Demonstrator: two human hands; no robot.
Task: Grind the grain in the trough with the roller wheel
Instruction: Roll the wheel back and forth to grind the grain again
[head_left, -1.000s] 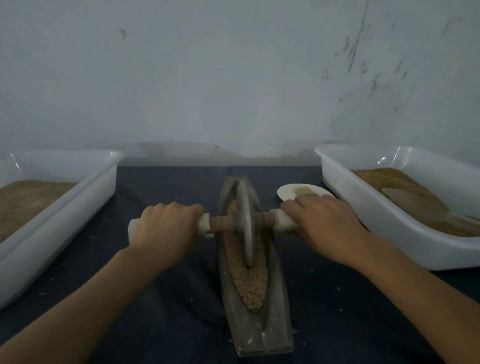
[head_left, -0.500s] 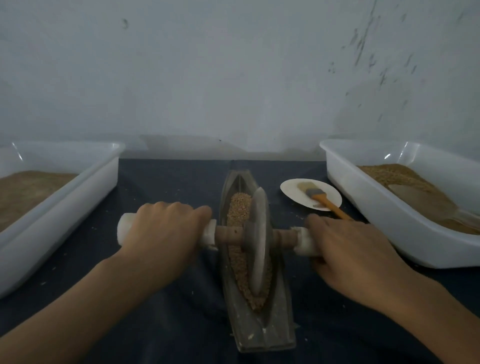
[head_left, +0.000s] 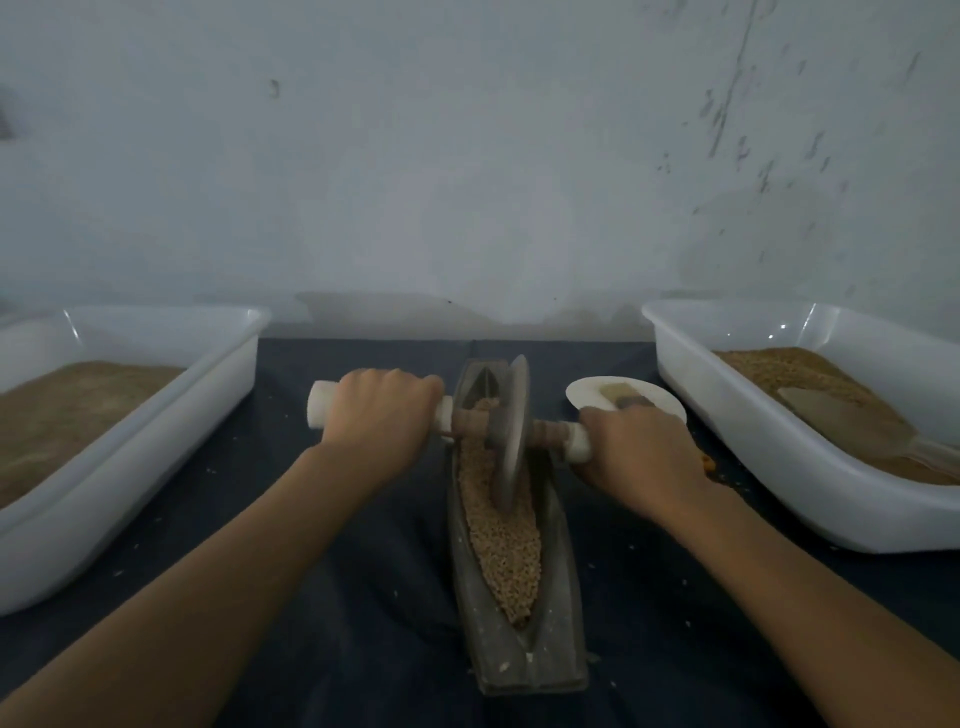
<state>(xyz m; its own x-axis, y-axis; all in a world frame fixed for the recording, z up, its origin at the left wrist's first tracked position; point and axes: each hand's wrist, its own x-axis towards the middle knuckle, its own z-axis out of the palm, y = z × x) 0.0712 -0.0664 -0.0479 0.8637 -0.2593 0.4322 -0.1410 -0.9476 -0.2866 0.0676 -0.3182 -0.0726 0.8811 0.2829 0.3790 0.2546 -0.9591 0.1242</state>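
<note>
A narrow boat-shaped grey trough (head_left: 558, 639) lies lengthwise on the dark cloth, filled with tan grain (head_left: 506, 540). The grey roller wheel (head_left: 511, 431) stands on edge in the far half of the trough, tilted slightly, on a wooden axle with white handle ends. My left hand (head_left: 376, 423) grips the left handle, whose white tip sticks out past my knuckles. My right hand (head_left: 641, 454) grips the right handle, hiding most of it.
A white tub (head_left: 104, 483) of fine brown meal stands at the left. Another white tub (head_left: 753, 441) at the right holds grain and a scoop (head_left: 852, 421). A small white dish (head_left: 592, 395) with a brush sits behind my right hand. A grey wall rises close behind.
The wheel rolled toward me half a second ago and has now rolled back away to the far part of the trough. Both hands moved with it, keeping their grip.
</note>
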